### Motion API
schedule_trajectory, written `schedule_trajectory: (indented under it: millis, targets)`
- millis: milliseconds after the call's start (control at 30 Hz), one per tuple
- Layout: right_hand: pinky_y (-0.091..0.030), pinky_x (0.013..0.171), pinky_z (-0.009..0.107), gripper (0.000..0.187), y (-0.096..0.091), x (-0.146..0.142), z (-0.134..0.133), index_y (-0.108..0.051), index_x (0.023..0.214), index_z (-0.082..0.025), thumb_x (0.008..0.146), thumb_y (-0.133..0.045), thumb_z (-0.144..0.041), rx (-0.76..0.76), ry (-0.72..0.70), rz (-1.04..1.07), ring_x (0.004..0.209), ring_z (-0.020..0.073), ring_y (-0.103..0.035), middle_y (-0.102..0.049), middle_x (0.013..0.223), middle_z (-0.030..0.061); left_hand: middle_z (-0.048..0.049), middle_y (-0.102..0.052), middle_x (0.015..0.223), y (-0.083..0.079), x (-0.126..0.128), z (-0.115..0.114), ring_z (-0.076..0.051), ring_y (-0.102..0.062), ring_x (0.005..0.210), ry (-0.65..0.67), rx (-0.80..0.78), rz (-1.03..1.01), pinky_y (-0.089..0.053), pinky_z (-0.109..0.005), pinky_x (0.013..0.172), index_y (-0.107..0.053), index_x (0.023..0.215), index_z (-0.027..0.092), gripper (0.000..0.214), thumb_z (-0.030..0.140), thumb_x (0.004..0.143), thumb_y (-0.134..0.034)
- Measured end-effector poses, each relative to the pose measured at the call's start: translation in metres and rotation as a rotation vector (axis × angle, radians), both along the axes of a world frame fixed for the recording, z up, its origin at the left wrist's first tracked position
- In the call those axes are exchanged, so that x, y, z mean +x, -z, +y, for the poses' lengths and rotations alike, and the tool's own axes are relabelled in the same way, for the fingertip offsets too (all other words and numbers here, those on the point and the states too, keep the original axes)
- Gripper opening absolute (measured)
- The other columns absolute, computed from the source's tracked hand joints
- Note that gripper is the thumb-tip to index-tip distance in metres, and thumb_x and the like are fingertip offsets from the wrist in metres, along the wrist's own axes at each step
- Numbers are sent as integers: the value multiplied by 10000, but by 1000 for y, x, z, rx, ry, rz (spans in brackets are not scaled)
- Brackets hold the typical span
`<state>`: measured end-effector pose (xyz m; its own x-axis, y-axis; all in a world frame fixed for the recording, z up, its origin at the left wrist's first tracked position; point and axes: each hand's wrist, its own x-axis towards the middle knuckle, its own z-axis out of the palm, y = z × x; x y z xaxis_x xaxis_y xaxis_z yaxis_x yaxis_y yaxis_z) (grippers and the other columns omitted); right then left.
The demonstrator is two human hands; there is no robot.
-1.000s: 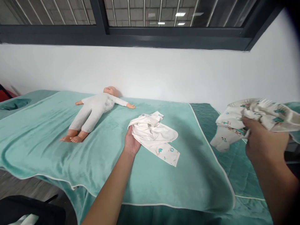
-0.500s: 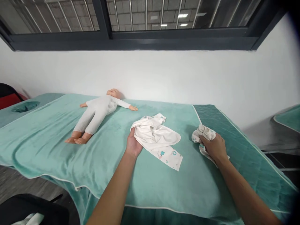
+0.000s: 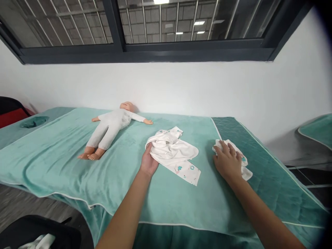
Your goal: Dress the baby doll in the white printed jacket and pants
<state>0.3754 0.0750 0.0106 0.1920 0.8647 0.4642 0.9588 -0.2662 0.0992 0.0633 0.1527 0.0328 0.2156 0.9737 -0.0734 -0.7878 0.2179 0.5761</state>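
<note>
Blanket (image 3: 58, 155), doll (image 3: 112, 124), left hand (image 3: 149, 163) holding printed garment (image 3: 173, 150)

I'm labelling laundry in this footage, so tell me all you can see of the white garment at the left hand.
The white garment looks like soft, thin fabric. It lies loosely crumpled on the green blanket, with a plain rounded flap pointing right and a sleeve-like strip, printed with small teal motifs, slanting towards the viewer. The left hand touches its left edge, fingers partly hidden by cloth. Fastenings cannot be made out.
</note>
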Motion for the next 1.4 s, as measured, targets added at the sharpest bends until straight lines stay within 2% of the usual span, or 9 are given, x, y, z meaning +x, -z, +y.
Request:
schedule_trajectory:
  millis: [267,333,500,600,700,933,1100,1233,1400]
  targets:
    - [-124,1100,736,391,-19,8,-13,-618,1277,-254,918,-464,-250,-106,-37,45,1482,417,-186,-354,1581,103,-138,-735,1134,-20,-3,-10,-265,-700,1022,-20,-118,368,-539,-372,928,-654,1196,113,427,333,830,-657]
    - [-142,1113,726,424,-48,-13,-9,-583,1319,-241,912,-504,-326,-137,-153,169,1484,426,-186,-350,1578,132,-121,-750,1038,-43,-4,-9,-255,-701,932,-1,-24,582,-541,-352,842,-688,1094,124,372,350,799,-679]
    - [-410,1094,401,555,-152,-88,0,-396,1460,-337,936,-520,-469,-150,-740,661,1371,236,-449,-433,1528,40,-3,-688,829,-137,-4,-17,-180,-616,783,100,594,1140,-454,-273,689,-666,801,170,120,274,763,-621]
    - [-478,951,322,411,-200,-125,7,-528,1319,-319,913,-558,-383,-132,-887,747,1191,199,-581,-578,1371,10,4,-675,824,-181,-3,-29,-174,-600,794,73,815,1311,-438,-272,703,-666,819,179,131,243,774,-562]
    - [-454,747,274,310,-223,-145,12,-602,1165,-273,869,-532,-215,-118,-874,627,912,171,-632,-696,1055,-6,-4,-688,846,-202,-8,-42,-183,-607,792,-48,897,1474,-430,-284,690,-666,895,199,186,253,832,-501]
    - [-333,632,261,327,-241,-145,5,-635,1152,-231,921,-411,-179,-54,-676,254,786,177,-603,-713,945,25,-36,-691,1055,-207,-36,-59,-231,-635,924,-544,1013,1954,-424,-313,712,-618,1060,244,253,187,874,-456]
    - [-321,614,271,341,-240,-129,-9,-637,1161,-225,940,-380,-186,-24,-558,71,799,187,-614,-708,1038,47,-38,-697,1041,-199,-58,-51,-228,-641,960,-704,1012,1903,-460,-327,817,-625,1033,217,272,142,841,-447]
    - [-374,656,279,341,-227,-108,-16,-642,1155,-243,923,-397,-194,-9,-539,136,867,200,-635,-704,1098,29,-35,-705,1006,-194,-72,-42,-206,-639,942,-731,990,1761,-467,-317,860,-637,1006,199,256,157,834,-451]
    - [-435,683,265,346,-208,-79,-22,-682,1085,-275,903,-398,-196,-46,-474,436,868,185,-647,-731,989,-7,-6,-729,1033,-186,-83,-35,-205,-644,974,-499,849,1677,-469,-288,838,-652,1051,224,259,252,853,-487]
